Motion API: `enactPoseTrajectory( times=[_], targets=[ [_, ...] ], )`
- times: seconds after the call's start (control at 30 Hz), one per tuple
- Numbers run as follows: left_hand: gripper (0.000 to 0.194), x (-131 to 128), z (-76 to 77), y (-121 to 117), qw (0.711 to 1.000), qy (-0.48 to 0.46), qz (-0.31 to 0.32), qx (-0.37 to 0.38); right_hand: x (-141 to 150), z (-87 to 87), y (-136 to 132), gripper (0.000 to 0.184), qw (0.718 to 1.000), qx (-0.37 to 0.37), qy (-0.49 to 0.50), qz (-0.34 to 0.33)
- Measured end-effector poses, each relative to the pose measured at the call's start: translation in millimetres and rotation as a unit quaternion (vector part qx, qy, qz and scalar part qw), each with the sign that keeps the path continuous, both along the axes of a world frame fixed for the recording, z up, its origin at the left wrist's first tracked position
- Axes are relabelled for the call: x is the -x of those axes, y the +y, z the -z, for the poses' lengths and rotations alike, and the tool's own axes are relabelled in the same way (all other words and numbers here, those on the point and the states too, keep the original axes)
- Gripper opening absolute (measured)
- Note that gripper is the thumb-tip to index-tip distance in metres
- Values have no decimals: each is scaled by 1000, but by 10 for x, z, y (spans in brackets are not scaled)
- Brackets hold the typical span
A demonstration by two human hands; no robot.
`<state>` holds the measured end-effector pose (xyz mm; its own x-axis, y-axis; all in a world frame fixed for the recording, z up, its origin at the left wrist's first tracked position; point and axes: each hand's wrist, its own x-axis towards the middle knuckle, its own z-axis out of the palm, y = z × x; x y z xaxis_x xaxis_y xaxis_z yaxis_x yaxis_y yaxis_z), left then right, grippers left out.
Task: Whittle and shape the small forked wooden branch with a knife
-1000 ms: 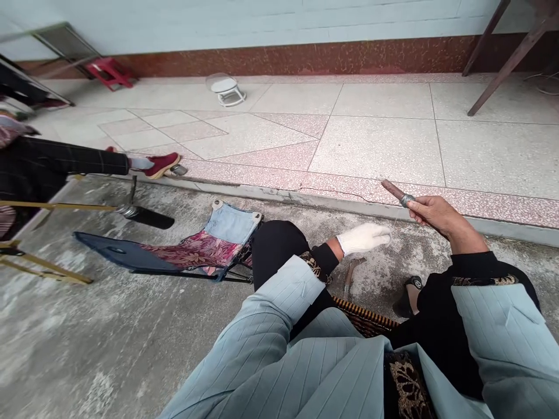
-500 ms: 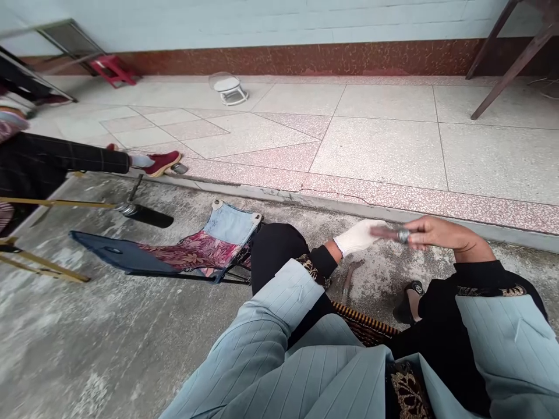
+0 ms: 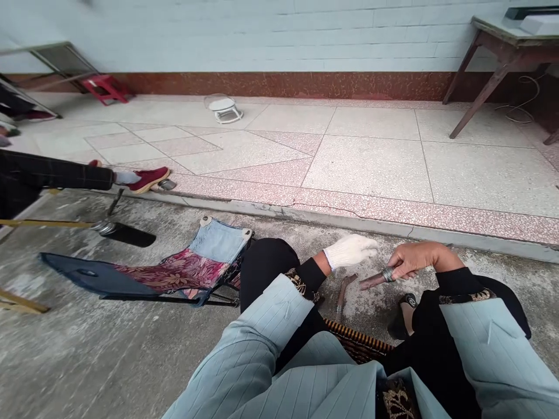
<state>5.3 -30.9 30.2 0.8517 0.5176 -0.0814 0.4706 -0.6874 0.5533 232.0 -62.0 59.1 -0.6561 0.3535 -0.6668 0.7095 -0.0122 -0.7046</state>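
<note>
My right hand (image 3: 413, 259), bare, is wrapped round a short brown stick (image 3: 372, 281) with silvery wire (image 3: 387, 273) wound about it near my fingers. The stick's free end points left and slightly down. To its left, my left hand (image 3: 351, 251) wears a white knitted glove; its fingers are drawn together, and what they hold, if anything, is too small to make out. The two hands are apart, both above the concrete in front of my knees. Below them a bent brown stick (image 3: 343, 294) lies on the ground.
A low folding chair (image 3: 187, 273) with patterned cloth stands left of my knee. Beyond runs a raised tiled step (image 3: 362, 174), with a small white stool (image 3: 223, 107), a red stool (image 3: 106, 87) and a wooden table (image 3: 502, 55). Another person's leg (image 3: 74, 173) reaches in from the left.
The stick in my right hand first swung left against my gloved hand, then came down and away, its end now lower. My left hand has stayed nearby. The view has tilted up slightly.
</note>
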Motion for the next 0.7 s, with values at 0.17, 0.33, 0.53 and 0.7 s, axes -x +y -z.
enactPoseTrajectory(
  times=[0.17,0.33,0.53,0.7],
  targets=[
    [28,9,50,30,993,-77,-55,78,-116,-167,-33,40,979,-37,149,133],
    [32,-71,123,-50,994,-23,-74,76,-111,-107,22,40,946,-77,175,262],
    [30,-123,121,-101,998,2,-64,18,-12,47,98,43,909,-105,148,375],
    [30,-151,123,-134,999,21,-25,4,15,142,186,42,907,-189,39,374]
  ],
)
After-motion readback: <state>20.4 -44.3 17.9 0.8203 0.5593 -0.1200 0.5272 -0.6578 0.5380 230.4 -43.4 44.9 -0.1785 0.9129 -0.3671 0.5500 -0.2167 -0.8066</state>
